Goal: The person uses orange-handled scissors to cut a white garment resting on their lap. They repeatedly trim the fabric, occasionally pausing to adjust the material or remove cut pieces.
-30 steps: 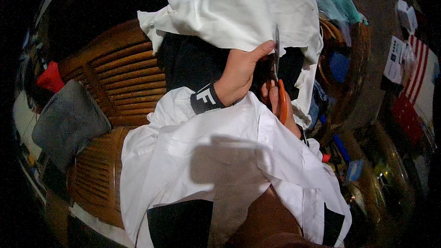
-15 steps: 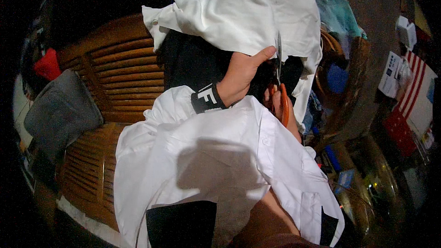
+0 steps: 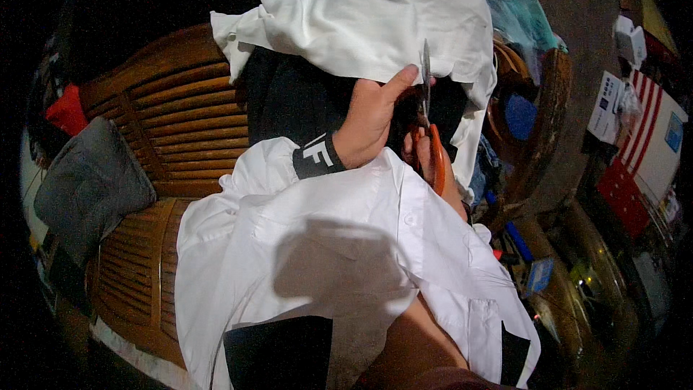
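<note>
A white garment [image 3: 382,22] with a button at its left end lies spread over dark cloth [image 3: 289,101] in front of me. My left hand [image 3: 364,123] grips its near edge, thumb on top and fingers hidden underneath. My right hand [image 3: 450,188] is wrapped round the orange handles of a pair of scissors [image 3: 437,155]. The scissors point away from me, with one blade over the white cloth just right of my left thumb. The other blade is mostly hidden. A black band [image 3: 319,157] circles my left wrist, at the cuff of my white shirt [image 3: 339,209].
A slatted wooden bench [image 3: 180,115] stands at the left, with a grey cushion [image 3: 97,173] and a red item [image 3: 66,110] on it. On the right are a curved wooden armrest [image 3: 552,101], a teal plastic bag [image 3: 523,18] and a red-striped box [image 3: 653,130].
The whole view has shifted slightly, so hands, scissors and garment appear a little further left. The scissors now tilt slightly left at the tip. Both hands keep their hold.
</note>
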The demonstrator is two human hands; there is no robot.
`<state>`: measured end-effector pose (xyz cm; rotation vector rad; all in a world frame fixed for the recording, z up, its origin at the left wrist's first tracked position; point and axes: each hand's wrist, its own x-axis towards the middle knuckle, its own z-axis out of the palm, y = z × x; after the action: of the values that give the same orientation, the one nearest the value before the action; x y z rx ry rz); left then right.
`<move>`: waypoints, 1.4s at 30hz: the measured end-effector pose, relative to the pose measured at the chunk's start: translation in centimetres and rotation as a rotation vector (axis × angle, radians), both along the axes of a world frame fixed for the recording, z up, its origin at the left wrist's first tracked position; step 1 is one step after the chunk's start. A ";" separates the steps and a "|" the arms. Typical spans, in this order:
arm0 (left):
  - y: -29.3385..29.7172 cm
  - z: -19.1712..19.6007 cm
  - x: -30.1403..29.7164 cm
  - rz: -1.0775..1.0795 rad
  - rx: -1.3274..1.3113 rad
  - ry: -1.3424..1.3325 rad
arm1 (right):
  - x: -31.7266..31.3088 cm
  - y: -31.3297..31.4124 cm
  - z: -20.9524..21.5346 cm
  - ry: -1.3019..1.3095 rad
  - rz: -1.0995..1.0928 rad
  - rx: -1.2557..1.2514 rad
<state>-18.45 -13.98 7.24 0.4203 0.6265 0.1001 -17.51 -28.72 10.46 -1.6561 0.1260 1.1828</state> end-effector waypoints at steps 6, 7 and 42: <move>0.3 1.4 -0.2 0.007 0.074 0.107 | -0.5 -0.3 0.0 -0.145 0.142 -0.064; 0.3 1.6 -0.2 0.001 0.073 0.120 | -0.4 0.1 0.7 -0.136 0.172 -0.075; 1.6 -0.4 -0.7 -0.207 0.110 0.005 | 0.9 0.7 -0.6 -0.129 0.095 0.003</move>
<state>-19.16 -12.40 6.81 0.5898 0.5802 -0.0639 -16.57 -28.01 9.83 -1.7469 -0.0352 1.1419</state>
